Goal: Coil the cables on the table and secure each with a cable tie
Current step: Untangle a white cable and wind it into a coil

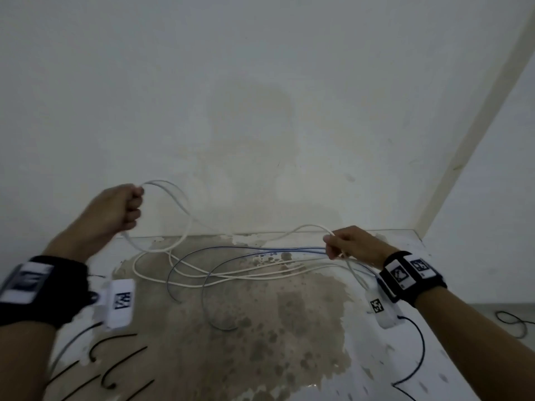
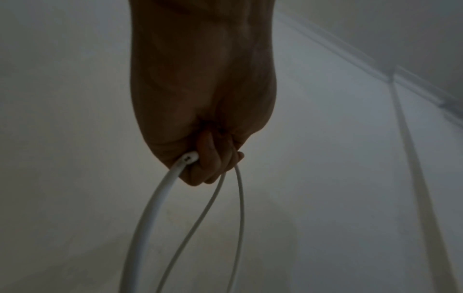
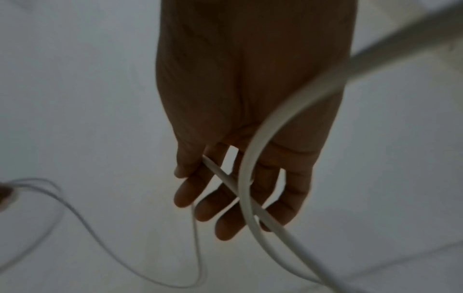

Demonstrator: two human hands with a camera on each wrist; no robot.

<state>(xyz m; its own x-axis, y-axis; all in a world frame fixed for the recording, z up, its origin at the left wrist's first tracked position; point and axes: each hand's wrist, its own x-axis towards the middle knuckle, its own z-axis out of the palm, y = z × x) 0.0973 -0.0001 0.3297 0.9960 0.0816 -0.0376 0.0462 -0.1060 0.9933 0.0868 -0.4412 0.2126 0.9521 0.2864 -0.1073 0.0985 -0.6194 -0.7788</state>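
Observation:
A long white cable [image 1: 231,274] lies in loose loops on the stained table [image 1: 260,357]. My left hand [image 1: 127,206] is raised over the table's back left, fist closed round gathered strands of it. In the left wrist view the cable's cut end [image 2: 188,158] sticks out of the left hand [image 2: 208,158], with two more strands hanging from the fingers. Lower at the right, my right hand [image 1: 347,243] holds a stretch of the same cable. In the right wrist view the white cable [image 3: 246,178] runs between the thumb and loosely curled fingers [image 3: 225,188].
A thin blue cable [image 1: 260,251] loops across the table under the white one. Several black cable ties [image 1: 115,341] lie at the front left. A wall stands right behind the table. Dark wires [image 1: 417,351] trail from the right wrist, and another lies on the floor [image 1: 512,322].

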